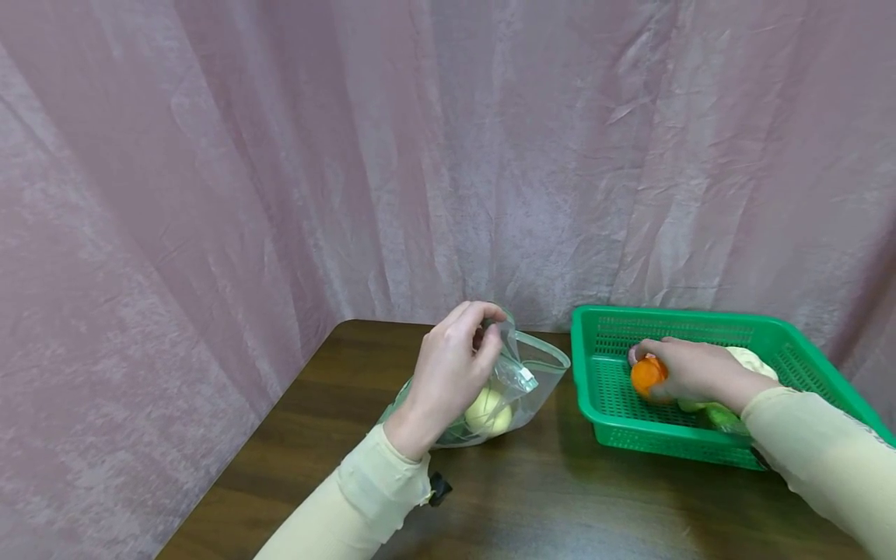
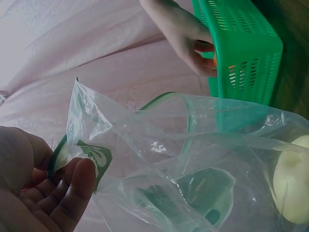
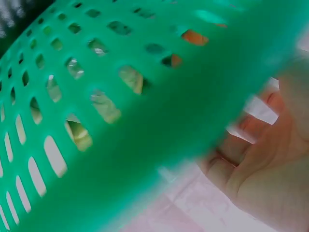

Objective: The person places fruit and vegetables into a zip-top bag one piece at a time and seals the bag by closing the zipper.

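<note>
My left hand point(image 1: 453, 354) pinches the rim of a clear zip bag point(image 1: 542, 381) with green trim. Through the plastic shows a pale yellow round fruit or vegetable point(image 1: 488, 412), also at the right edge of the left wrist view point(image 2: 292, 181). The mouth of the bag gapes toward the right. Inside a green basket point(image 1: 672, 437), my right hand point(image 1: 689, 372) holds an orange point(image 1: 647, 376), fingers over its top and thumb lower down. In the right wrist view the basket's blurred rim hides the fingertips.
Beside the right hand in the basket lie a pale, leafy-looking thing point(image 1: 752, 362), a green item point(image 1: 724, 418) and a small purplish thing point(image 1: 633, 355). A dark wooden table point(image 1: 511, 505) carries bag and basket. Behind it hangs a pink curtain point(image 1: 448, 171).
</note>
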Demonstrator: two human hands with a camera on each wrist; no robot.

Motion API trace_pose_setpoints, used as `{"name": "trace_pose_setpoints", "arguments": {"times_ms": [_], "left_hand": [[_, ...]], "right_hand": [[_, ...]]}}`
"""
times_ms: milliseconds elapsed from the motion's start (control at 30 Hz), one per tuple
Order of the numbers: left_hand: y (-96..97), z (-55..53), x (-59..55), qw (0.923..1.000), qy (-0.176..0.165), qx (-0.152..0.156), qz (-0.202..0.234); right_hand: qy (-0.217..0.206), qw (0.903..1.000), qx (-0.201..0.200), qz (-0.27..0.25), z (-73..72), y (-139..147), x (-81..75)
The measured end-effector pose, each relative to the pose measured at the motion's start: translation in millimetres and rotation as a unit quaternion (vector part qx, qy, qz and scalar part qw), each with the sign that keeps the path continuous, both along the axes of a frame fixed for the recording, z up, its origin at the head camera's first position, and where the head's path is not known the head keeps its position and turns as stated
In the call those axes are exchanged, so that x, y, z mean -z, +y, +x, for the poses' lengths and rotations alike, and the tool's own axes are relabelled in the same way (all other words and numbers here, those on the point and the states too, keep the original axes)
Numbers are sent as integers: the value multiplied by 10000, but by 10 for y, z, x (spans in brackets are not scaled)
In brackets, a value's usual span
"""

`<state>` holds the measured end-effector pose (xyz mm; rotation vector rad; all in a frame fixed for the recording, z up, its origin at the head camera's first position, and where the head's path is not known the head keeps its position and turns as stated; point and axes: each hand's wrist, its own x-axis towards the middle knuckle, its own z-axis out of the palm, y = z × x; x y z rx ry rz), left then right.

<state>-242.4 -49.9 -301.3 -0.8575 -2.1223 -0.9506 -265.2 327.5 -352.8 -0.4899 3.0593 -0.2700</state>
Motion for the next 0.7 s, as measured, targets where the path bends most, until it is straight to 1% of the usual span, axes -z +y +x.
{"name": "trace_pose_setpoints", "arguments": {"times_ms": [200, 433, 600, 700], "left_hand": [[-3, 15, 11, 10000, -64, 7, -16], [10, 28, 38, 9999, -91, 43, -48], [8, 48, 45, 10000, -59, 69, -32], [11, 47, 48, 10000, -26, 75, -44]], "right_hand": [[284, 9993, 17, -235, 83, -35, -150], [596, 9972, 12, -458, 144, -68, -276], [659, 9943, -77, -834, 192, -101, -392], [537, 9904, -192, -1256, 233, -128, -455]]}}
